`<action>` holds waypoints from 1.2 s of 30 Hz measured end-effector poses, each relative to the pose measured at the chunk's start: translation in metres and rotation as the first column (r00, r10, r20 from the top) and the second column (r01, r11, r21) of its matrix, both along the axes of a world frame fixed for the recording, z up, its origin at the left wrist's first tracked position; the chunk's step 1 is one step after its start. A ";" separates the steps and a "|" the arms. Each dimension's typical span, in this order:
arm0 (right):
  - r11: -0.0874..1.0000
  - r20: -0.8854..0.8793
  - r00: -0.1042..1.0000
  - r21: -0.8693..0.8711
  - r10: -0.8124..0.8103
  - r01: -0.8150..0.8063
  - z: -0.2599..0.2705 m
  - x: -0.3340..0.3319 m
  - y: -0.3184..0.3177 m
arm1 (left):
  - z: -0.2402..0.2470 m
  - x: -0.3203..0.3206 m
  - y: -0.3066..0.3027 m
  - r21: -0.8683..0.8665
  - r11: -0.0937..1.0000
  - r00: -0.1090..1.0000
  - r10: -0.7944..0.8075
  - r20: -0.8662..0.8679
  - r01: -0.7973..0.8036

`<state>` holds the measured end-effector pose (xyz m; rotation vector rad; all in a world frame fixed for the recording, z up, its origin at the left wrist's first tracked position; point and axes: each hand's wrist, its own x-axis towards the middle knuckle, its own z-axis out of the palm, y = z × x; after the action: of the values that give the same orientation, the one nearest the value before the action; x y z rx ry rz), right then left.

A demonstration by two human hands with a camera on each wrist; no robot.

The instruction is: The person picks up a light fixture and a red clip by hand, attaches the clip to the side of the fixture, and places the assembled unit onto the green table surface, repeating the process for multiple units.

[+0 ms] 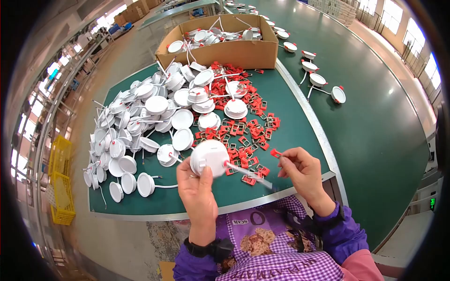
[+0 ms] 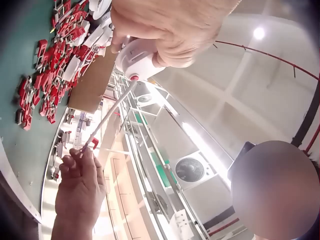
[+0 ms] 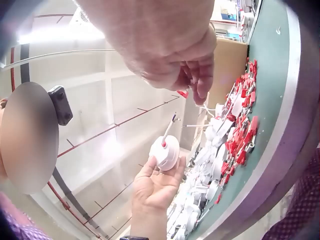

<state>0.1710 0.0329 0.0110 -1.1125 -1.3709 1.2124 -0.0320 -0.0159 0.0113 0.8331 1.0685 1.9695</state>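
My left hand (image 1: 199,196) holds a round white downlight (image 1: 208,157), the thumb pressed on its back. Out of a red grommet at the downlight's side runs a white cable (image 1: 248,174), its far end pointing toward my right hand (image 1: 303,177). Between thumb and fingertips my right hand pinches a red spring clip (image 1: 275,153), held apart from the downlight. The right wrist view shows the downlight (image 3: 165,152) resting on the fingers of the upturned left hand (image 3: 156,190), and the red clip (image 3: 183,94) peeking out below the right hand.
A heap of white downlights (image 1: 156,105) covers the green table's left side, beside scattered red clips (image 1: 253,131). Behind them stands a cardboard box (image 1: 253,55) of downlights. More downlights (image 1: 337,94) line the green surface on the right. Yellow baskets (image 1: 61,199) stand at the left.
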 end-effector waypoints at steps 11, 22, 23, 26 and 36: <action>0.934 0.448 0.893 0.299 0.045 -0.197 0.014 -0.018 -0.016 | -0.023 0.049 -0.023 -0.185 0.938 0.946 -0.257 0.196 0.293; 0.885 0.501 0.865 0.412 -0.020 -0.218 0.009 -0.019 -0.032 | -0.027 0.050 -0.024 -0.155 0.949 0.960 -0.278 0.006 0.276; 0.889 0.499 0.866 0.401 -0.011 -0.220 0.009 -0.018 -0.033 | -0.028 0.049 -0.025 -0.154 0.949 0.960 -0.279 0.008 0.277; 0.901 0.480 0.877 0.379 0.002 -0.210 0.010 -0.017 -0.033 | -0.029 0.046 -0.024 -0.157 0.935 0.945 -0.326 -0.016 0.319; 0.955 0.058 0.971 -0.201 0.232 -0.216 0.026 0.002 -0.026 | -0.020 0.048 -0.030 -0.140 0.875 0.884 -0.446 0.142 0.464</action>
<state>0.1728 0.0070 0.0366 -1.1747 -1.4967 1.5055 0.0159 -0.0455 -0.0092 0.7926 0.8673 1.4843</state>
